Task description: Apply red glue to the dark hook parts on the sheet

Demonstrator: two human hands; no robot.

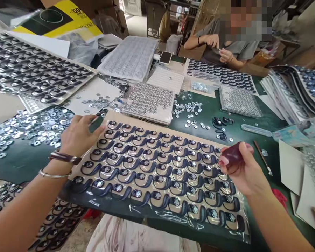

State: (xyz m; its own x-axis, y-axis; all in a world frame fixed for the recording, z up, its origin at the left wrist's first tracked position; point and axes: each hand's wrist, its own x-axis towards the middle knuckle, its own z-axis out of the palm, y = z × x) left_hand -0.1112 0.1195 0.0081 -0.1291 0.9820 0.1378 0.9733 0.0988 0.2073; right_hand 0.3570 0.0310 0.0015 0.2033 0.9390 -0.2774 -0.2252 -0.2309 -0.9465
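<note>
My left hand (78, 135) is at the far left corner of a card sheet (157, 168), thumb and forefinger apart, the thumb by the card's edge. A thin dark strip shows near these fingertips; whether they touch it I cannot tell. The sheet lies in front of me with rows of dark curved pieces, each with a shiny round faceted centre, under clear film. My right hand (245, 168) is closed round a smooth dark red, rounded object (233, 156) above the sheet's right edge. Its far end is hidden by my fingers.
Loose metal discs (47, 126) are heaped at left. Beyond the sheet lie a stack of stone-filled cards (148, 99), scattered discs (187, 108) and a phone (165, 57). A thin stick (262, 157) lies at right. Another person's hands (225, 55) work across the table.
</note>
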